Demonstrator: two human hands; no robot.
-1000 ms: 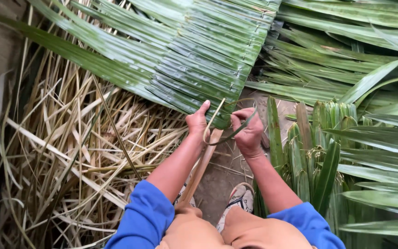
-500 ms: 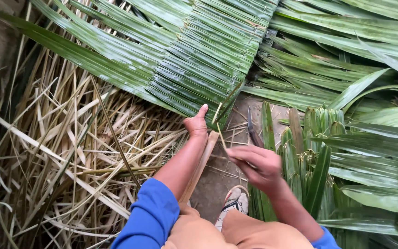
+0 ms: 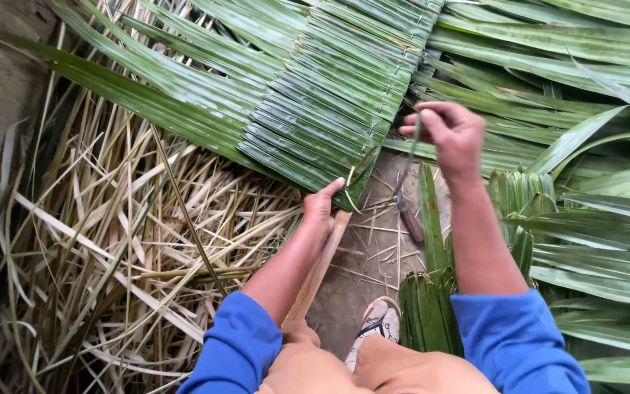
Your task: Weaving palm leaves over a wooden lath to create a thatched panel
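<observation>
Left hand [image 3: 320,208] pins panel [image 3: 329,95] edge on ground, fingers closed | right hand [image 3: 450,135] raised, pinching strip [image 3: 411,157], probably thin fibre | keep strip taut, panel edge held flat

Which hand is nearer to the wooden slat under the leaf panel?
Left. The left hand rests at the upper end of the wooden slat; the right hand is raised away to its right, pinching a thin strip.

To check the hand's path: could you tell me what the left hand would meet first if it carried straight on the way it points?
Probably the stitched green leaf panel: the left hand already reaches its lower edge.
</observation>
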